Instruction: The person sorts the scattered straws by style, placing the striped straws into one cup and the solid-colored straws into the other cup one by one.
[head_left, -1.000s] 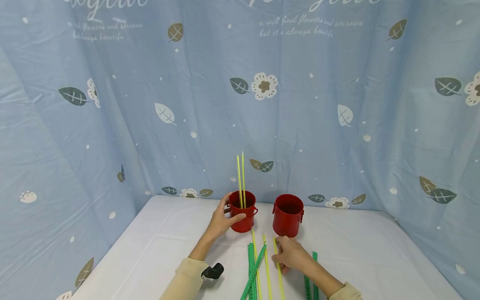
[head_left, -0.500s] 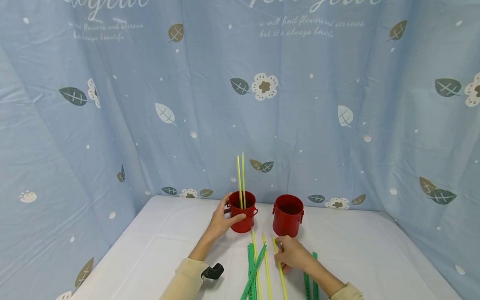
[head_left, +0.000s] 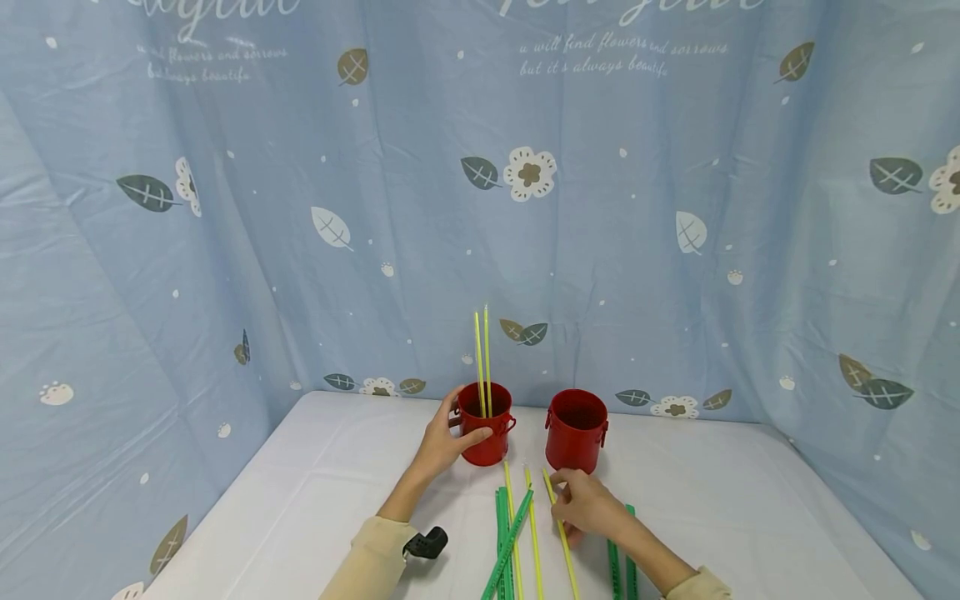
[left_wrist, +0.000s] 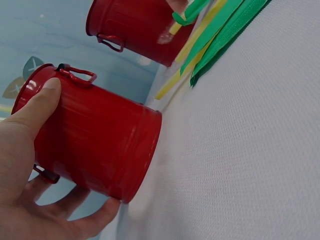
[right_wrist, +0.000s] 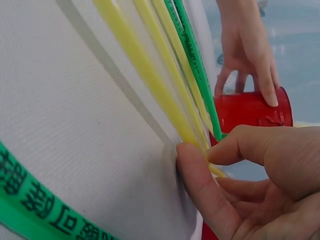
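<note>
My left hand (head_left: pixel 438 446) holds the left red bucket (left_wrist: pixel 100 135) by its side, thumb near the rim and fingers spread round the wall. Two thin yellow sticks (head_left: pixel 482 358) stand upright in that bucket. In front of the right red bucket (head_left: pixel 576 433), my right hand (head_left: pixel 588 504) pinches another yellow stick (right_wrist: pixel 145 65) near its far end, between thumb and index finger. Its shadow falls on the cloth beside it in the right wrist view. Two more yellow sticks (head_left: pixel 534 533) lie just to the left of the pinched one.
Green strips (head_left: pixel 504 550) lie crossed over the leftmost loose stick. More green strips (head_left: pixel 615 571), one with printed characters in the right wrist view, lie under the right forearm. A white cloth (head_left: pixel 750 517) covers the table, and a blue printed curtain (head_left: pixel 420 208) hangs behind.
The pinched stick has turned slightly: its far tip shifted a little left and away, its near end right. My right hand moved slightly with it. The left hand stays on the bucket.
</note>
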